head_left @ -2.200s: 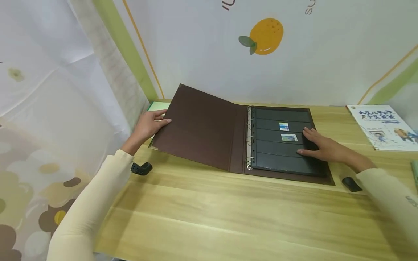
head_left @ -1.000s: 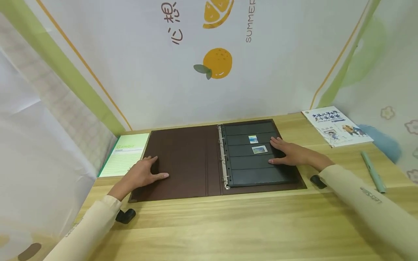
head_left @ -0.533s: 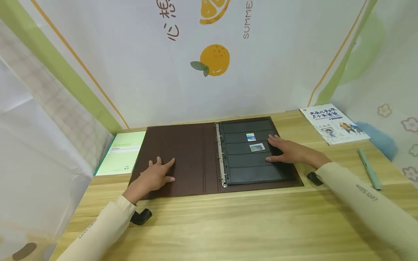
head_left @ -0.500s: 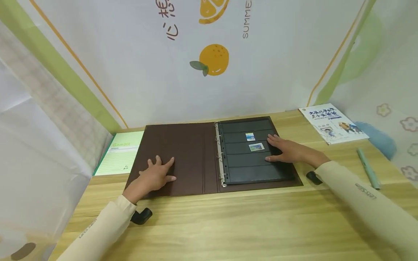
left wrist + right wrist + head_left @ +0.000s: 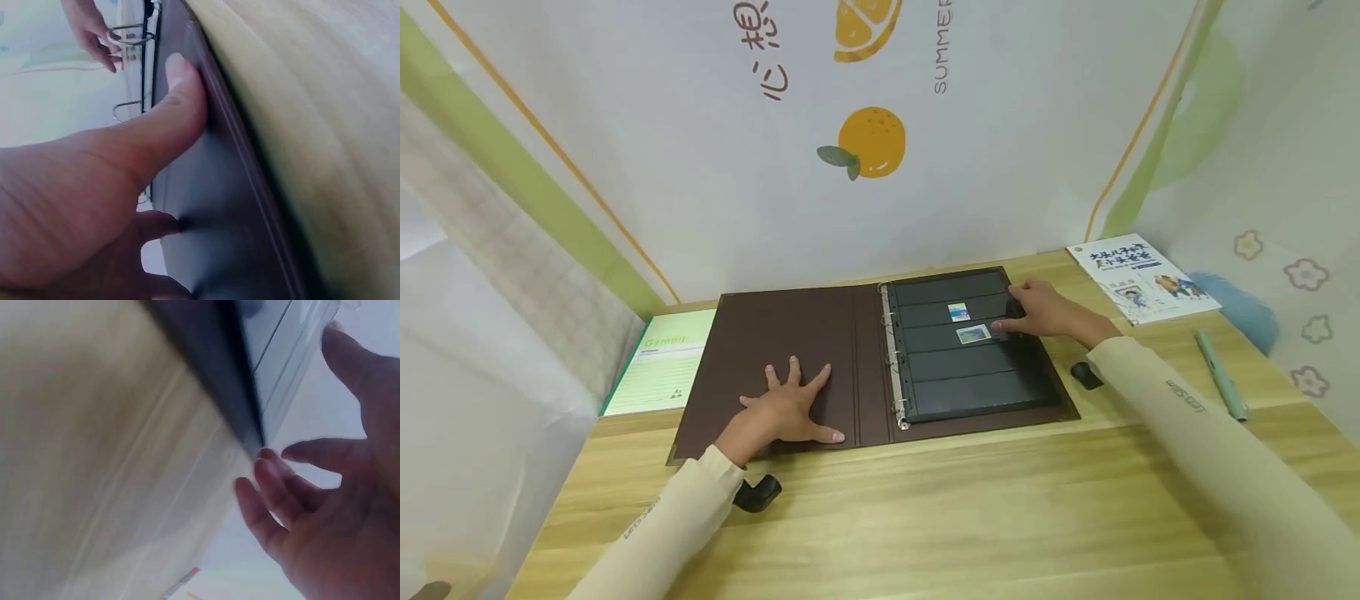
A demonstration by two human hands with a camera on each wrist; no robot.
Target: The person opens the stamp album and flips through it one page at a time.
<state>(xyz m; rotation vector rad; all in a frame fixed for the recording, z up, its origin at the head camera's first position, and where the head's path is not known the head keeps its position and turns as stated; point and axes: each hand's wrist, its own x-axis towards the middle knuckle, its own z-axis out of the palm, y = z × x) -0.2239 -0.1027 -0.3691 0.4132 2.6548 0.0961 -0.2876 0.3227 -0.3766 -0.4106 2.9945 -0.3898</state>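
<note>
A dark brown ring binder (image 5: pixel 775 329) lies open and flat on the wooden table, metal rings (image 5: pixel 892 358) along its middle. On its right half are black pocket pages (image 5: pixel 970 387) holding a small blue-and-white stamp (image 5: pixel 958 312) and a second, landscape stamp (image 5: pixel 973 334). My left hand (image 5: pixel 786 412) rests with spread fingers on the bare inside cover; its thumb (image 5: pixel 178 94) lies near the cover's lower edge in the left wrist view. At the pages' right edge is my right hand (image 5: pixel 1047 310), thumb over the page, fingers loosely bent at the edge (image 5: pixel 259 440) in the right wrist view.
A pale green notebook (image 5: pixel 658 367) lies left of the binder. To the right are a picture book (image 5: pixel 1142 279) and a green pen (image 5: pixel 1221 375). Black wrist devices (image 5: pixel 758 493) sit under both wrists. A printed cloth wall (image 5: pixel 970 208) stands behind the table.
The left cover went from raised in my left hand to flat on the table. My left hand then slid right across it. My right hand shifted from lying on the page up to its right edge.
</note>
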